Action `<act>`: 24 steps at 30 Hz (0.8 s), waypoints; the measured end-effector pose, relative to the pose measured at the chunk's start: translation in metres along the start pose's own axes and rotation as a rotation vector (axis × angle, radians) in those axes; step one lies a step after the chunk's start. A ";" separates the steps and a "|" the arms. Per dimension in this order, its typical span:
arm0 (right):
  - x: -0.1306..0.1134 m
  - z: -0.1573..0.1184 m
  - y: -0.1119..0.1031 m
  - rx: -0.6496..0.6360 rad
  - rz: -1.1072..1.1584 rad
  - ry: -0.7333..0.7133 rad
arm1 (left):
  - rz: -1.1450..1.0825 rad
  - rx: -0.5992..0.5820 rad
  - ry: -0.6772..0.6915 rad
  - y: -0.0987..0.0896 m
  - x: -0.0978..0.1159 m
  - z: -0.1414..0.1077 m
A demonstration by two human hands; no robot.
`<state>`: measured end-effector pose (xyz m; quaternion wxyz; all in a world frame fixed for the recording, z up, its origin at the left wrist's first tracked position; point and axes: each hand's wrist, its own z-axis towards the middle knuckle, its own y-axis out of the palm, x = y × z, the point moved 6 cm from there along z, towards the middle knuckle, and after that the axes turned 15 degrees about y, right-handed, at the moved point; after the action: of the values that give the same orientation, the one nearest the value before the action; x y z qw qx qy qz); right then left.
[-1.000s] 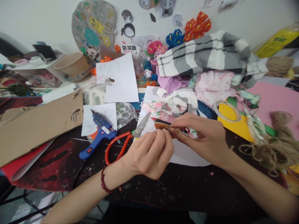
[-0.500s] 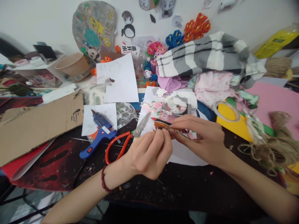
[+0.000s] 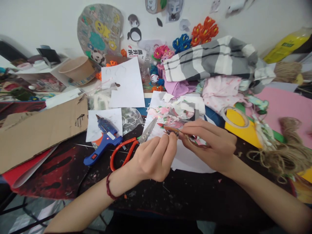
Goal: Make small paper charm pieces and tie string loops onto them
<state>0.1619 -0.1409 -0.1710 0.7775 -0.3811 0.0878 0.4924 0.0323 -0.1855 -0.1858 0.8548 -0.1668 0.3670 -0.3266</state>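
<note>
My right hand [image 3: 212, 143] pinches a small brown piece [image 3: 172, 128], flat and dark-edged, between thumb and fingers above the papers. At its near side, my left hand [image 3: 154, 157] has its fingers closed together, touching the piece; whatever lies between those fingertips is hidden. A dark red pointed tip [image 3: 161, 124] shows just beyond the piece. Scissors with orange-red handles [image 3: 112, 157] lie open beside my left wrist. Further left, a blue glue gun [image 3: 103, 144] rests partly on a white paper.
Paper scraps [image 3: 181, 109] are heaped on white sheets behind my hands. Cardboard [image 3: 44, 130] covers the left side. A tape roll [image 3: 235, 117], yellow paper and jute twine [image 3: 287, 149] lie to the right. Checked cloth [image 3: 209, 60] and a brown paper bowl [image 3: 77, 70] stand further back.
My left hand has shifted slightly, its fingertips now further over the brown piece's near edge. The piece has tilted a little in my right hand. The view has moved slightly.
</note>
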 end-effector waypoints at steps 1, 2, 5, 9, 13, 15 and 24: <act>-0.001 0.000 0.000 -0.003 0.001 -0.007 | 0.003 -0.011 0.013 0.000 0.000 0.002; -0.001 0.000 0.000 -0.004 0.007 -0.008 | 0.012 -0.018 0.024 -0.001 0.000 0.003; -0.003 0.001 -0.002 -0.008 0.042 0.014 | 0.052 -0.037 0.058 -0.005 0.001 0.007; -0.005 0.000 -0.003 -0.023 0.048 0.000 | 0.016 -0.080 0.077 -0.008 0.003 0.008; -0.007 -0.005 -0.002 -0.012 -0.006 -0.072 | -0.069 -0.090 0.069 -0.008 0.004 0.006; -0.008 -0.008 -0.002 0.006 -0.033 -0.110 | -0.084 -0.071 0.057 -0.008 0.003 0.005; -0.012 -0.011 0.000 0.034 -0.153 -0.134 | -0.107 -0.052 0.035 -0.006 0.003 0.004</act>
<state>0.1589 -0.1566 -0.1724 0.8234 -0.3397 0.0149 0.4544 0.0340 -0.1913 -0.1817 0.8250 -0.2027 0.3807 -0.3652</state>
